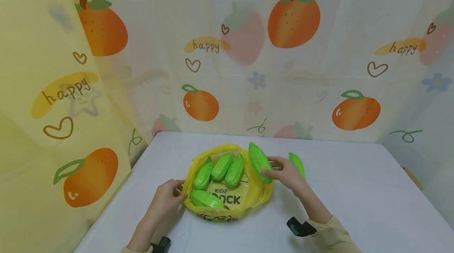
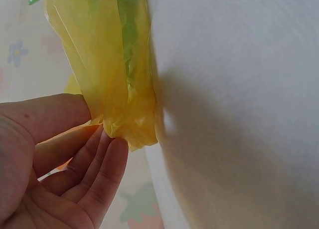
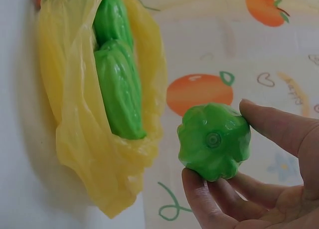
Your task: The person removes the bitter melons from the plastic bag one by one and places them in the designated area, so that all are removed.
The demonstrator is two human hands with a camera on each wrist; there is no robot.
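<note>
A yellow plastic bag (image 1: pixel 260 199) lies spread open on the table, with several green plastic bitter gourds (image 1: pixel 222 167) inside and dark print on its bottom. My left hand (image 1: pixel 166 198) pinches the bag's left edge; in the left wrist view the thumb and fingers of that hand (image 2: pixel 65 174) close on the thin yellow film (image 2: pixel 99 54). My right hand (image 1: pixel 289 174) grips another bitter gourd (image 1: pixel 259 160), tilted over the bag's right rim. Seen end-on in the right wrist view, the held gourd (image 3: pixel 214 144) sits between thumb and fingertips. One more gourd (image 1: pixel 297 164) lies behind my right hand.
The bag stands on a table with a white cover (image 1: pixel 340 190). A curtain (image 1: pixel 244 79) printed with oranges, strawberries and "happy" rises behind the table, and a yellow side panel (image 1: pixel 28 158) borders it on the left.
</note>
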